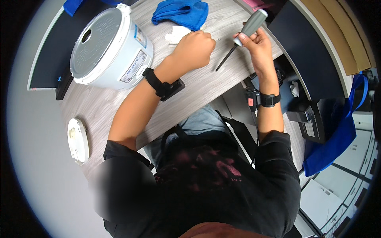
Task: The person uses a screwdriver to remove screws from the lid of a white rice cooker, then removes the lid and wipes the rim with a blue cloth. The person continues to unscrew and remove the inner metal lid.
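My right hand (pixel 260 49) grips a screwdriver (pixel 254 24) by its grey-green handle, and the dark shaft slants down to the left with its tip over the desk. My left hand (pixel 194 49) is closed with the fingers curled under; whatever they may hold is hidden. Just beyond it lies a flat white piece (pixel 176 34), partly covered by the hand. A tiny shiny bit (pixel 219 39) rests on the desk between my hands. To the left of my left forearm is a white rice cooker (pixel 137 63) with a grey lid, appearing tilted in this view.
A blue cloth (pixel 180 12) lies at the desk's far side. A round white cover (pixel 78 141) sits at the left on the wood-grain desk (pixel 174 115). Dark partitions (pixel 309 51) border the right, with a blue bag (pixel 333 142) and a dark box (pixel 313 125) beside them.
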